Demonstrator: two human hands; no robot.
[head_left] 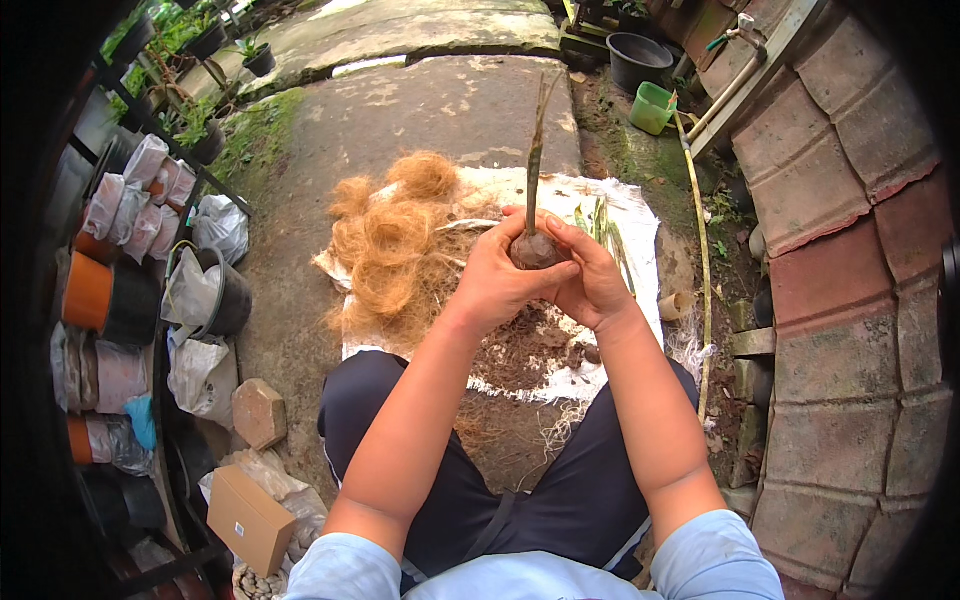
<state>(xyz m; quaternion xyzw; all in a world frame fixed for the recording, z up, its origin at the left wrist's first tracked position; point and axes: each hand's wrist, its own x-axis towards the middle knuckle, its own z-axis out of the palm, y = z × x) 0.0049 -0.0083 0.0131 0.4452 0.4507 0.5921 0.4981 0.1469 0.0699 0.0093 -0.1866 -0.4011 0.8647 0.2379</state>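
Note:
Between my two cupped hands is a dark brown soil ball, with a tall, narrow plant leaf (534,175) rising upright out of it. My left hand (497,272) wraps the ball (535,252) from the left, and my right hand (590,275) closes round it from the right; the fingertips meet near its far side. Below them a white sack (642,225) lies spread on the ground, bearing loose dark soil (520,350). Tangled light-brown coconut fibre (400,245) is heaped to the left of my hands. Several green striped leaves (602,222) lie just beyond my right hand.
To my left, a rack holds bagged pots and an orange pot (88,290). A stone block (259,413) and a cardboard box (250,520) sit nearer. At far right are a black basin (638,62), a green container (653,108) and a long pole (699,240) beside tiles (835,440).

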